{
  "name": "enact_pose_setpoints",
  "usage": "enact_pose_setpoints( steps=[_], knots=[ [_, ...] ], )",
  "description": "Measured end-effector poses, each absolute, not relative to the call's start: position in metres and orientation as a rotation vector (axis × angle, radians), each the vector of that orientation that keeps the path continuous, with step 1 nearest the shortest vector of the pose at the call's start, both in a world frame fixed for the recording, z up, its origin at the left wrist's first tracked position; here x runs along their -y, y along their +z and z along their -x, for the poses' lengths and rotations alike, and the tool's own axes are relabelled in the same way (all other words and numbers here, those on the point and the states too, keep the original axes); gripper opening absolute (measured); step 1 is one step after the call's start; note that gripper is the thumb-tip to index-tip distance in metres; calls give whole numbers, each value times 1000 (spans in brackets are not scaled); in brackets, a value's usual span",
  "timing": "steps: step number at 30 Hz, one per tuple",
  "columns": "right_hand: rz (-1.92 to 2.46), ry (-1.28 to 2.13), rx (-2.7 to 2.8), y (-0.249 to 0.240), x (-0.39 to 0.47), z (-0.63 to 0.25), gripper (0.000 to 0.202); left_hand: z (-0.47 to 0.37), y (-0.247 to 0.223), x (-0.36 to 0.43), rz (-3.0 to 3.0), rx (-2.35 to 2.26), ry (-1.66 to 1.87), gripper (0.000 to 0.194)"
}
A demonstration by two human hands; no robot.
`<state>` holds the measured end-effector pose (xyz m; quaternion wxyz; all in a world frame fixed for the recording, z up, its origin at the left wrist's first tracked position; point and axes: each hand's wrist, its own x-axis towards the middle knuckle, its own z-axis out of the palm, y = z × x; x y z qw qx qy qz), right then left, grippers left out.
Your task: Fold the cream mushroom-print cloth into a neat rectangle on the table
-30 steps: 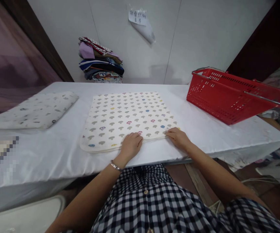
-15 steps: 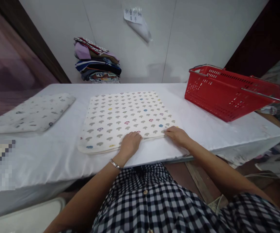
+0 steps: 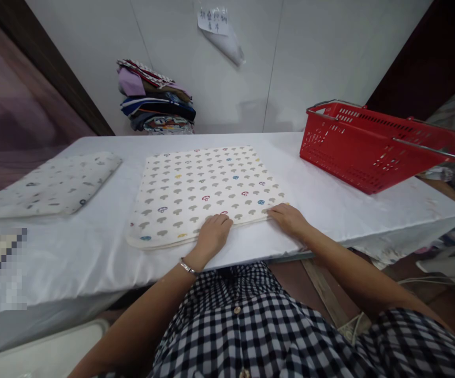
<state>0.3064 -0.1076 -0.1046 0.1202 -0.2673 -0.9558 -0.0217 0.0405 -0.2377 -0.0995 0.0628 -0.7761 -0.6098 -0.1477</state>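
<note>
A white cloth with mushroom prints (image 3: 199, 189) lies folded flat on the white-covered table (image 3: 93, 257), its near edge towards me. My left hand (image 3: 215, 233), with a bracelet at the wrist, rests on the near edge around the middle, fingers closed over the cloth's border. Near the cloth's right front corner, my right hand (image 3: 288, 219) has its fingers pressed together on the edge. The undersides of both hands and the thumbs are mostly hidden.
Another white printed cloth (image 3: 58, 184) lies at the left. Behind the table's back edge is a stack of folded fabrics (image 3: 156, 100). A red basket (image 3: 369, 147) stands at the right. A paper sign (image 3: 213, 22) hangs on the wall.
My left hand has shifted very slightly to the right along the cloth's near edge. The cloth and my right hand look nearly the same.
</note>
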Motion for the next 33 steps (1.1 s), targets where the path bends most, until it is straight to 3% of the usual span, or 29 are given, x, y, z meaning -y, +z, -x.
enact_pose_setpoints(
  steps=[4,11,21,33],
  knots=[
    [718,-70,2840,-98,110,-307,30,-42,-100,238,2378,1799,-439,22],
    [700,-84,2870,-95,110,-308,30,-44,-94,240,2415,1796,-430,9],
    [771,-91,2816,-101,99,-307,32,-44,-99,233,2369,1794,-379,20],
    [736,-160,2806,-102,100,-305,32,-53,-92,224,2291,1856,-313,19]
  ],
)
